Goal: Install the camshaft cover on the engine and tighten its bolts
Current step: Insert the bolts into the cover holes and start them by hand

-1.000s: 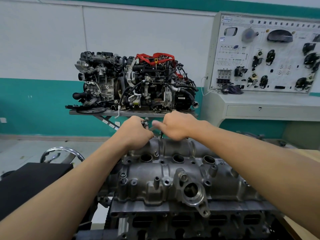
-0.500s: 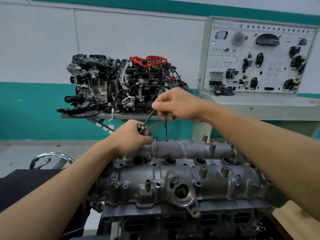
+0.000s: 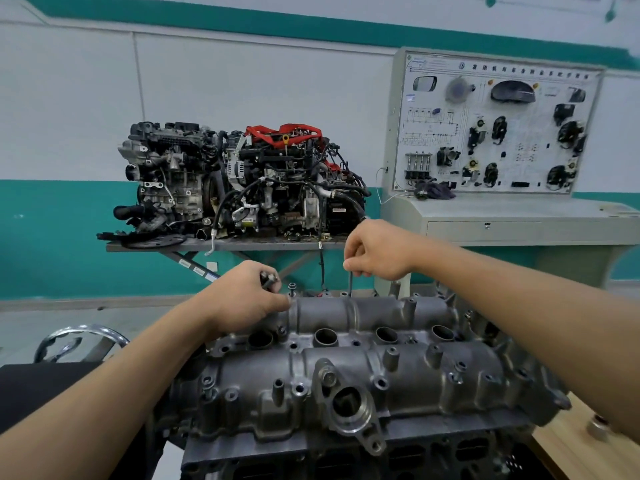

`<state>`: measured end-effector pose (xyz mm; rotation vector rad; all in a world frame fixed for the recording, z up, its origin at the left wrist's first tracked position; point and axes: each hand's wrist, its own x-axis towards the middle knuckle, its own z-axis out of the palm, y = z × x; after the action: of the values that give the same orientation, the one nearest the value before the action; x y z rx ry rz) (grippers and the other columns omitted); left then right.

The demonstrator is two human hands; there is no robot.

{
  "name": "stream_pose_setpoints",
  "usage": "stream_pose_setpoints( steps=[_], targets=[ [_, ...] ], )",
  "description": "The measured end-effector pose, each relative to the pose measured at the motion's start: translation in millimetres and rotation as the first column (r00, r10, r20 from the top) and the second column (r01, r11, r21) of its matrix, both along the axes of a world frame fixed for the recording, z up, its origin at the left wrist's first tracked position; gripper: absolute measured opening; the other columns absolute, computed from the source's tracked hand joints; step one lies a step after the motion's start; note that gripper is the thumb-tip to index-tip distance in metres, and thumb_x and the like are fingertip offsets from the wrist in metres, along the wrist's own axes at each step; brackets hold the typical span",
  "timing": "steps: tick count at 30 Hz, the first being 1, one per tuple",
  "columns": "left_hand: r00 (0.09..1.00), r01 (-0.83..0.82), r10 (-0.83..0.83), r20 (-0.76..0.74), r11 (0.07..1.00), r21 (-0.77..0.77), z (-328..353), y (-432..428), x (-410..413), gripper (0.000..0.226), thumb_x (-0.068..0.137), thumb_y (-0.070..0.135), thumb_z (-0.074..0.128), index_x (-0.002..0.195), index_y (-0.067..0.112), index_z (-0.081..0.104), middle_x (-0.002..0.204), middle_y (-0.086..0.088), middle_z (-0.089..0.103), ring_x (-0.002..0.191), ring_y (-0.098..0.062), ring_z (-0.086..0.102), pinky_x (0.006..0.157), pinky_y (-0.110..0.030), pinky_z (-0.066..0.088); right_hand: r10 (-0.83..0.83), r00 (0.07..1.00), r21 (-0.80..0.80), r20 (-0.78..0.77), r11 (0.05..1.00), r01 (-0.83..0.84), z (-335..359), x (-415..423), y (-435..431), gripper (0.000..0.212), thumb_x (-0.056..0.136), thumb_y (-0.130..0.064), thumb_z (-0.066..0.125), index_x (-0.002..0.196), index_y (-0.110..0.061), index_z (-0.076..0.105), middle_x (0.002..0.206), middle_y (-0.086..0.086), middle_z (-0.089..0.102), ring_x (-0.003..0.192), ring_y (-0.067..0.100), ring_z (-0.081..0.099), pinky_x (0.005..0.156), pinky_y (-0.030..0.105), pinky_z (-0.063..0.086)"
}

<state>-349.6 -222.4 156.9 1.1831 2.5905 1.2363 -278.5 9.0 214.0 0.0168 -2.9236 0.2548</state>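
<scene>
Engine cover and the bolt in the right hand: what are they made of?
Engine cover: looks like cast aluminium, dull grey, with a rough grainy surface and rounded moulded shapes. Bolt: probably steel, with a dark thin shaft, pinched by the right hand.

The camshaft cover (image 3: 398, 368) sits on the engine (image 3: 346, 462) in front; behind it, a second engine (image 3: 242, 181) rests on a stand (image 3: 225, 244), a training board (image 3: 498, 129) to its right.
</scene>
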Motion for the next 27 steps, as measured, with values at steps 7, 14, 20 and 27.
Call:
stream_pose_setpoints(
  steps=[7, 14, 20, 27],
  targets=[
    [1.0, 0.005, -0.005, 0.009, 1.0, -0.013, -1.9, 1.2, -0.6, 0.039, 0.086, 0.012, 0.07, 0.06, 0.02, 0.043, 0.045, 0.008, 0.042, 0.041, -0.008, 0.037, 0.047, -0.023, 0.034, 0.04, 0.993, -0.149, -0.111, 0.987, -0.056, 5.0, -1.5, 10.4, 0.016, 0.092, -0.016, 0.066, 0.082, -0.009, 0.076, 0.071, -0.001, 0.074, 0.068, 0.015, 0.071, 0.071, 0.034, 0.061],
    [1.0, 0.012, -0.011, 0.027, 1.0, -0.023, -0.2, 1.1, 0.3, 0.04, 0.087, 0.015, 0.072, 0.06, 0.018, 0.042, 0.049, 0.003, 0.043, 0.042, -0.01, 0.035, 0.045, -0.021, 0.033, 0.047, 0.996, -0.214, -0.071, 0.975, -0.061, 0.0, -7.6, 14.2, 0.015, 0.092, -0.014, 0.066, 0.082, -0.008, 0.076, 0.073, 0.002, 0.075, 0.061, 0.007, 0.068, 0.063, 0.022, 0.056],
    [0.999, 0.019, -0.017, 0.038, 0.999, -0.042, 1.3, 1.7, -1.4, 0.038, 0.087, 0.016, 0.072, 0.062, 0.018, 0.044, 0.054, -0.002, 0.045, 0.044, -0.012, 0.037, 0.046, -0.023, 0.033, 0.088, 0.996, -0.212, -0.015, 0.973, -0.09, -0.4, -10.3, 16.3, 0.014, 0.092, -0.014, 0.067, 0.082, -0.009, 0.076, 0.071, -0.003, 0.076, 0.065, 0.009, 0.07, 0.06, 0.017, 0.054],
    [0.98, 0.006, -0.013, 0.199, 0.999, 0.036, -2.4, 0.6, -5.3, 0.039, 0.088, 0.016, 0.074, 0.061, 0.018, 0.045, 0.042, 0.003, 0.043, 0.036, -0.014, 0.034, 0.039, -0.019, 0.027, 0.083, 0.995, 0.091, 0.057, 0.992, -0.088, -28.7, -22.5, 9.2, 0.023, 0.092, -0.029, 0.067, 0.077, -0.014, 0.074, 0.07, -0.005, 0.073, 0.066, 0.009, 0.066, 0.064, 0.025, 0.052]
  ],
)
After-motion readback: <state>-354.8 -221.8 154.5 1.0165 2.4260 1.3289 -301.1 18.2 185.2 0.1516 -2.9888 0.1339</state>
